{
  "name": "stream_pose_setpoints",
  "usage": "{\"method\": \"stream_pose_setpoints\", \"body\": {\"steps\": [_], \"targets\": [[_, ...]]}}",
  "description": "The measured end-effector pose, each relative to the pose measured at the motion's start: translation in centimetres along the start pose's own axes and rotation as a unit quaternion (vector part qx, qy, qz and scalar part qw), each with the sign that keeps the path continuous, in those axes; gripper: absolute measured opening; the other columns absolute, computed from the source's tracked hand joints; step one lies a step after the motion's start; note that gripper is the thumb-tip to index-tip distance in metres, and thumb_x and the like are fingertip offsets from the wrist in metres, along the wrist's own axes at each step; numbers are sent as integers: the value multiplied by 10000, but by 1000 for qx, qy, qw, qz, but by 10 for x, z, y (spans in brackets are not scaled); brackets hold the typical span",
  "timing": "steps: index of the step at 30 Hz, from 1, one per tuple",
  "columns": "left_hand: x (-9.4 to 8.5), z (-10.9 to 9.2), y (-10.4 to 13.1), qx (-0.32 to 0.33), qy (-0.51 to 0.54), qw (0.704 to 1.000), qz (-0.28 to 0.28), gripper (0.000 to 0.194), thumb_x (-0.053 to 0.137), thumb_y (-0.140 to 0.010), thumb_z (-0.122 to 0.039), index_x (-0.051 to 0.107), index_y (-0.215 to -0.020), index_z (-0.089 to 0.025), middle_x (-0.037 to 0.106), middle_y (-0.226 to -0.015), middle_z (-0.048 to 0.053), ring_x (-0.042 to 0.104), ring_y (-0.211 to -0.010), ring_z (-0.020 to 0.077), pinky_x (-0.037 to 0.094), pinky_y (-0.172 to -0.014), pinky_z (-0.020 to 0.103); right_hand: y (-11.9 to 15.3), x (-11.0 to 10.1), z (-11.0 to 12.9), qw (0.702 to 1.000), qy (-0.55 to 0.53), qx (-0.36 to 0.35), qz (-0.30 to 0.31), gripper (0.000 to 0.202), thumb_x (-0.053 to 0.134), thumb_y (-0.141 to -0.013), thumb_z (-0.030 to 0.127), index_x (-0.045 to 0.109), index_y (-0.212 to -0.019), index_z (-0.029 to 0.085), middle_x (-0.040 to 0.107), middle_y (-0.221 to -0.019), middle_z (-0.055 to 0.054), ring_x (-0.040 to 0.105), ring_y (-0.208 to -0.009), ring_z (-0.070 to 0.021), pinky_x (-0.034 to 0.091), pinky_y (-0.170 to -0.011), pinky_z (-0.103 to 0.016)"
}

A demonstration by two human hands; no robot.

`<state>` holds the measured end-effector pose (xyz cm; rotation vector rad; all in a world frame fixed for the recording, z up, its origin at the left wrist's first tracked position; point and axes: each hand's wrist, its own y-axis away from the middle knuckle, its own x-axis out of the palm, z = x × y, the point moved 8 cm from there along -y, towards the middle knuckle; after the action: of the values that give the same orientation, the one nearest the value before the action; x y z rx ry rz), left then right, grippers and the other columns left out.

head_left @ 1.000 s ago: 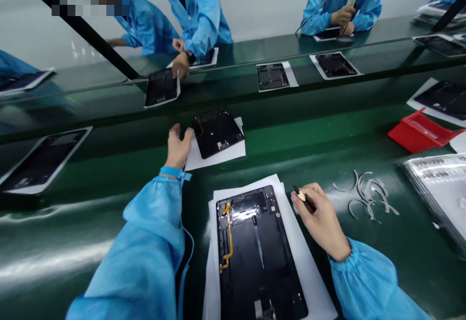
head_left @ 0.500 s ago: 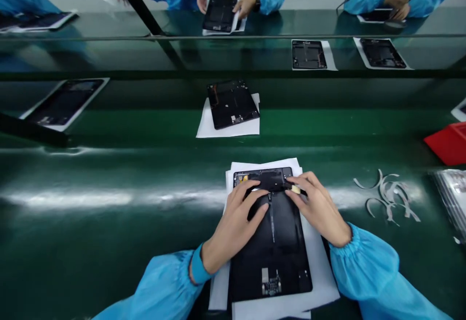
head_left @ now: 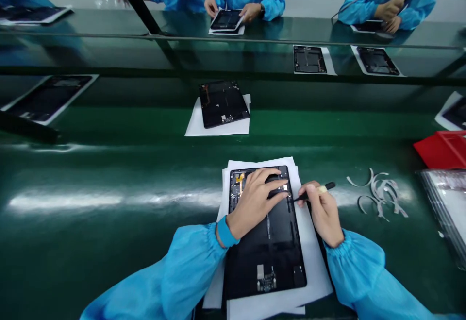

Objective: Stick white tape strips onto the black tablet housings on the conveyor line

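Dark tablet housing (head_left: 280,261) on the table (head_left: 109,242), with both hands at its upper end. The housing is laid on white paper sheets (head_left: 318,266), its inner side uppermost; an orange flat cable (head_left: 239,180) is seen near its upper left corner and a small circuit board (head_left: 267,282) near its lower end. The left hand (head_left: 257,196), banded at the wrist in blue, is laid open across the upper part, its fingers spread. By the right hand (head_left: 320,208), a slim black tool (head_left: 329,186) is gripped between thumb and fingers; its thin tip is directed at the housing's right edge, though whether contact is made cannot be told. To the right, curved pale strips (head_left: 386,191) are heaped loosely near a red container (head_left: 440,149) and a plastic-covered stack (head_left: 449,206). Beyond, a second housing (head_left: 223,105) is set askew on paper; farther back, a similar panel (head_left: 226,20) is held in a co-worker's hands (head_left: 251,12).
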<state>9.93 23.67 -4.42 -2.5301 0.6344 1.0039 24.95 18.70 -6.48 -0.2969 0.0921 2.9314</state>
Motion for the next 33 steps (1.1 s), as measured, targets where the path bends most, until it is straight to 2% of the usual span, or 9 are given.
{"method": "stream_pose_setpoints", "body": {"steps": [3, 6, 12, 17, 23, 33], "targets": [[-2, 5, -5, -37, 43, 998, -7, 71, 708, -842, -198, 715, -895, -246, 639, -1173, 39, 566, -1127, 249, 415, -989, 446, -1, 4, -4, 1000, -24, -17, 3, 247, 607, -890, 461, 632, -862, 217, 648, -799, -15, 653, -708, -169, 545, -687, -298], [-5, 6, -6, -54, 48, 997, -11, 71, 691, -852, -187, 684, -795, -230, 653, -1114, 30, 582, -1094, 235, 425, -982, 428, -2, 4, -7, 999, -29, -33, -8, 175, 687, -838, 388, 652, -869, 220, 662, -845, -30, 661, -773, -182, 557, -697, -303], [-4, 13, 5, -70, 37, 997, -11, 91, 664, -860, -154, 667, -799, -221, 619, -1152, 49, 529, -1145, 260, 389, -1011, 476, -1, 2, -6, 998, -2, -58, -27, 82, 655, -866, 284, 674, -823, 217, 646, -844, -38, 638, -807, -180, 538, -681, -293], [-1, 14, 7, -63, 29, 998, -7, 82, 635, -878, -170, 661, -820, -221, 592, -1186, 57, 489, -1183, 268, 381, -1024, 496, -1, -1, -5, 998, 6, -53, -41, 98, 662, -859, 303, 681, -813, 218, 661, -833, -43, 648, -805, -188, 551, -679, -308], [-1, 13, 6, -65, 32, 997, -4, 87, 636, -874, -172, 657, -805, -220, 586, -1173, 53, 491, -1185, 269, 381, -1028, 488, -5, -9, -6, 996, 4, -26, -87, 143, 683, -837, 344, 674, -777, 215, 686, -780, -32, 663, -741, -185, 560, -657, -309], [0, 14, 5, -74, 24, 997, -8, 100, 658, -840, -136, 654, -788, -221, 578, -1166, 39, 497, -1159, 263, 392, -994, 463, -6, 5, -4, 999, 7, -51, -15, 49, 697, -836, 251, 706, -793, 230, 719, -812, -24, 671, -806, -197, 536, -756, -337]]}}
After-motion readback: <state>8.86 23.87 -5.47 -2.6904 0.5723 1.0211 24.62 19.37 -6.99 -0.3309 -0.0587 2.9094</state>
